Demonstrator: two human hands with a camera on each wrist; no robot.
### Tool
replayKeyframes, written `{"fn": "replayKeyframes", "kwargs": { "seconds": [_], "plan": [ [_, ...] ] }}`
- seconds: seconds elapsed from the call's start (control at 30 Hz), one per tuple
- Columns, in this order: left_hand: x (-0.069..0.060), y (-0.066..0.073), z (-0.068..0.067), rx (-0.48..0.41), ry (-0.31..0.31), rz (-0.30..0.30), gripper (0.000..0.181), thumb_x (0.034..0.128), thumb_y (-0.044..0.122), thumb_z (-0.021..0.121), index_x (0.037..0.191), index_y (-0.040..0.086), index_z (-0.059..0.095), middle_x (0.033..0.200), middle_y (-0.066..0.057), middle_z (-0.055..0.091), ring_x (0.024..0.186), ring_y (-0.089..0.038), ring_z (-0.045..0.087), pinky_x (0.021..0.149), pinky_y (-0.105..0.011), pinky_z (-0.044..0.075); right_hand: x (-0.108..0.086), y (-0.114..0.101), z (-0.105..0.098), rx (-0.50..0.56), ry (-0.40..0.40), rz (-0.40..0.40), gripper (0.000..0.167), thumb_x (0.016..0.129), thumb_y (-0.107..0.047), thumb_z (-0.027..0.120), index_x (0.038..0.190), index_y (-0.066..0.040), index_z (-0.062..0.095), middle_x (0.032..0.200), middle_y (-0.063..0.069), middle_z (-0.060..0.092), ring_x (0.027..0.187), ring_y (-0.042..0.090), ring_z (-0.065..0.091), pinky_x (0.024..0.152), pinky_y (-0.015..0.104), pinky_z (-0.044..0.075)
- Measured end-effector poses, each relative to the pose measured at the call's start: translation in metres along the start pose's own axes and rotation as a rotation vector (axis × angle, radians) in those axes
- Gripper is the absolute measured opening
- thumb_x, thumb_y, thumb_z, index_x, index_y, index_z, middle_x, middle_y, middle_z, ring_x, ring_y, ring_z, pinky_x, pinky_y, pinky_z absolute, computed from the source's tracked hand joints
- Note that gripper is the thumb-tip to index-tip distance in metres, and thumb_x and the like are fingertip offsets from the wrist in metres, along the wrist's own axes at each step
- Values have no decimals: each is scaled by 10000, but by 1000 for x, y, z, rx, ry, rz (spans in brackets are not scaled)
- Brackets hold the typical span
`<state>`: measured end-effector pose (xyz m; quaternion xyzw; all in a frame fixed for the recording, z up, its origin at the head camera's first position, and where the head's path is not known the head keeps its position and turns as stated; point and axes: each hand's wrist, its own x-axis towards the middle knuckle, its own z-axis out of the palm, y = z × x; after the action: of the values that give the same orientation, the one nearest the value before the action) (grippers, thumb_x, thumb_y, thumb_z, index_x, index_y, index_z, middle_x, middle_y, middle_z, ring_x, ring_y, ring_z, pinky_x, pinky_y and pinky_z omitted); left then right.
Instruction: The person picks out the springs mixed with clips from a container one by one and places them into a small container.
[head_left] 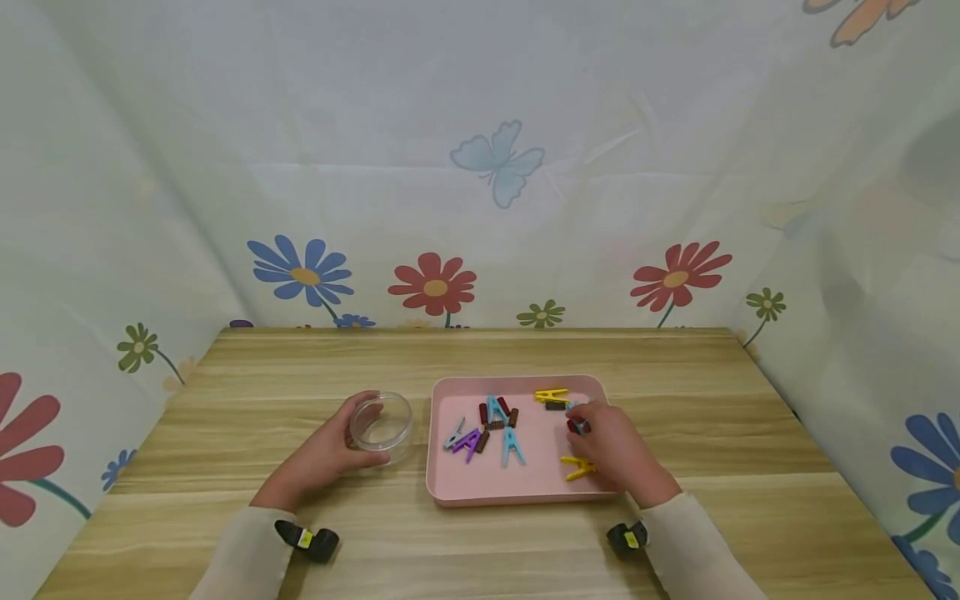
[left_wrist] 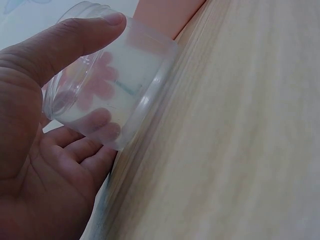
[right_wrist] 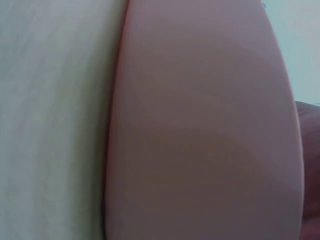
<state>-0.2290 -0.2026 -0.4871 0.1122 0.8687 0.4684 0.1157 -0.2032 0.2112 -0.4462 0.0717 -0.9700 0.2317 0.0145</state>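
Observation:
My left hand [head_left: 322, 454] grips a clear round jar [head_left: 390, 442] by its side, left of the pink tray [head_left: 480, 492]. In the left wrist view the thumb of my left hand [left_wrist: 50, 170] lies on the jar [left_wrist: 132, 80], with other fingers behind it. My right hand [head_left: 621, 450] reaches into the tray's right part, its fingertips by a small dark red piece [head_left: 575, 426]; whether they pinch it I cannot tell. A yellow clip [head_left: 577, 468] lies below those fingers. The right wrist view shows mostly the tray's outer wall [right_wrist: 200, 120], with part of my right hand [right_wrist: 311, 165] behind it.
Blue clips [head_left: 512, 447], a purple clip [head_left: 467, 442], another yellow clip [head_left: 551, 395] and several small brown and dark red pieces [head_left: 483, 441] lie in the tray. It stands on a wooden table [head_left: 315, 367], with flower-printed cloth [head_left: 360, 208] around behind it.

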Motion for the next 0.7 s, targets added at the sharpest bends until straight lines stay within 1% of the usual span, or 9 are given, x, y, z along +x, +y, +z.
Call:
{"fn": "replayKeyframes", "kwargs": {
  "seconds": [0.3,0.53,0.7],
  "plan": [
    [0,0,0,5,1,12,944,721,395,842,1458,328,256,1532,-103,394,1427,-323,352,1134,-595,281,2,1,2,-19,-14,5,279,827,-149,734,1086,-49,703,941,74,662,750,165,540,712,318,520],
    [-1,0,0,-1,-4,21,940,728,380,841,1459,324,253,1533,-103,392,1428,-318,352,1133,-589,287,1,0,3,-22,-36,29,300,823,-140,732,1106,-47,698,992,93,677,780,178,554,755,348,544],
    [-1,0,-1,2,-2,27,935,726,384,841,1456,320,260,1529,-103,400,1423,-321,359,1130,-589,292,1,0,3,-22,-40,32,302,827,-140,732,1110,-41,693,988,92,682,763,175,549,731,332,533]
  ]
}}
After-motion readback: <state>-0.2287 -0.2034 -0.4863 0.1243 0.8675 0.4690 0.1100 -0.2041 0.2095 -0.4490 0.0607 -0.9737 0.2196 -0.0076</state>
